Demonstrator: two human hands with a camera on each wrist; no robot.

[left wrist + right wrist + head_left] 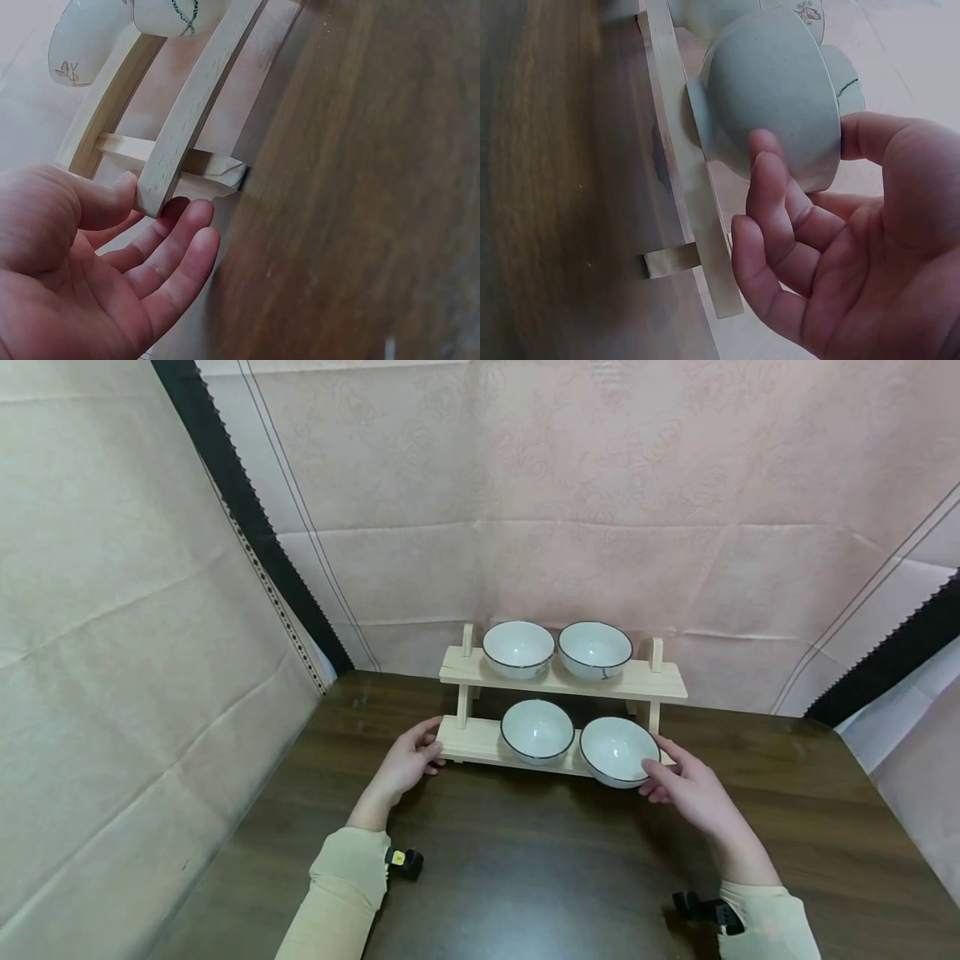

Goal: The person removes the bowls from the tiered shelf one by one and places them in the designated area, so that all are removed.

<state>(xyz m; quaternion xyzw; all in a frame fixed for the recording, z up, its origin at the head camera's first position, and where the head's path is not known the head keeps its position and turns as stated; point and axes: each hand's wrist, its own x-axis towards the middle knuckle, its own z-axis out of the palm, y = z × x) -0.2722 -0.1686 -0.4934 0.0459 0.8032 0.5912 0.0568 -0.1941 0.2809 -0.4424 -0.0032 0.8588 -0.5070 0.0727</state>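
Note:
A two-tier wooden rack [471, 740] stands on the dark table in the head view. The left hand [403, 766] holds the left end of its lower shelf; in the left wrist view the thumb lies on the board's end [161, 176] with the fingers beneath. At the lower shelf's right side, the right hand [693, 789] pinches the rim of a white, dark-rimmed bowl [618, 748]. The right wrist view shows this bowl's outer wall [772, 90] between thumb and fingers, its foot at the shelf edge. Beside it on the same shelf sits another bowl [537, 730].
Two more white bowls, a left one [518, 645] and a right one [595, 647], stand side by side on the upper shelf [637, 681]. Patterned cloth [600, 568] hangs behind the brown table [510, 860]. More cloth [150, 693] lines the left side.

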